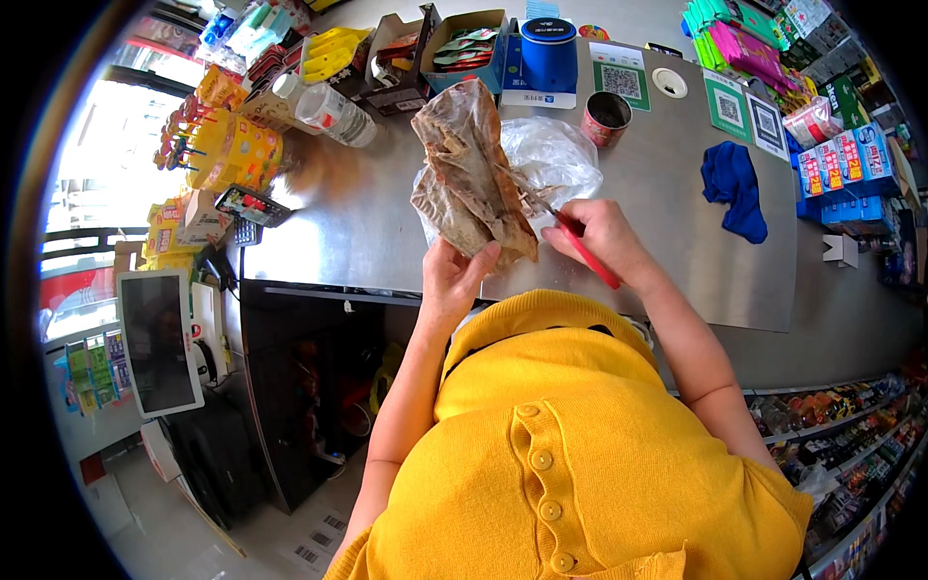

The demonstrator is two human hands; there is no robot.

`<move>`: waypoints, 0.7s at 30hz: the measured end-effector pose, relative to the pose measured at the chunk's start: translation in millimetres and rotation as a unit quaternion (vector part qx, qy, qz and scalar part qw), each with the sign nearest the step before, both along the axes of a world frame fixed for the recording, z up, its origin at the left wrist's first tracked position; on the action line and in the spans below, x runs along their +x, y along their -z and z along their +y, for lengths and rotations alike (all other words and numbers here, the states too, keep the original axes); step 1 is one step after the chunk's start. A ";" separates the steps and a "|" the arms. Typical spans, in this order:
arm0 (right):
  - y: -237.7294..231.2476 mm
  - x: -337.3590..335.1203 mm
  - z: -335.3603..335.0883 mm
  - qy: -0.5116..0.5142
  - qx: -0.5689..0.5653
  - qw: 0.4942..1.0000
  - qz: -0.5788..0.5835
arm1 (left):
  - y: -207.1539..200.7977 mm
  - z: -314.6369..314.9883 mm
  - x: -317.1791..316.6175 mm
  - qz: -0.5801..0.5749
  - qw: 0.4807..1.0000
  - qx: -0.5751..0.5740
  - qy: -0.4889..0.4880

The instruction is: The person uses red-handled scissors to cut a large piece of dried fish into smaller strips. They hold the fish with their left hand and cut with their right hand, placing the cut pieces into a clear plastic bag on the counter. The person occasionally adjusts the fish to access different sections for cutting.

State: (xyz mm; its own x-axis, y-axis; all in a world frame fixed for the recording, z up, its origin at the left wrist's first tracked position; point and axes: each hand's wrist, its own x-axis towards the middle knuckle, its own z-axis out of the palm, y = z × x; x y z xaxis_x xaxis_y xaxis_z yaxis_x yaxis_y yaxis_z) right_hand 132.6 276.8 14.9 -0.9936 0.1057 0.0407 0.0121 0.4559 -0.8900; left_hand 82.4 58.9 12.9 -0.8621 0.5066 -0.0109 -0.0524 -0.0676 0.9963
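My left hand (pixel 458 275) is closed on the lower edge of a brown, wrinkled, sheet-like piece (pixel 459 174), thumb on top. The piece stands up from the hand over the metal counter; I cannot make out what it is made of. In my right hand (pixel 604 242) are red-handled scissors (pixel 586 253), their blades pointing up and left at the right edge of the brown piece. Part of the blades is hard to see there. Behind the piece lies a crumpled clear plastic bag (pixel 556 159), partly covered by it.
A round open tin (pixel 607 118) and a blue canister (pixel 548 58) stand beyond the bag. A clear plastic bottle (pixel 333 111) is at the far left, near boxes of small packets (pixel 467 48). A dark blue cloth (pixel 733 188) lies to the right on the counter (pixel 667 232).
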 end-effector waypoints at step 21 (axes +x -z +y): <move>-5.7 12.2 -24.7 0.087 0.271 0.948 0.144 | -1.0 7.7 -2.0 -0.113 0.971 0.200 -0.064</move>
State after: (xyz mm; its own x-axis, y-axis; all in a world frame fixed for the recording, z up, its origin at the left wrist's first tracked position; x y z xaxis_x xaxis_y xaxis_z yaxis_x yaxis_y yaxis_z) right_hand 144.8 252.1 20.6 -0.9027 0.1528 0.4022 -0.0784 0.8608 -0.5029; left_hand 80.4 66.6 13.9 -0.9166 0.3986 -0.0321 -0.2333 -0.4676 0.8526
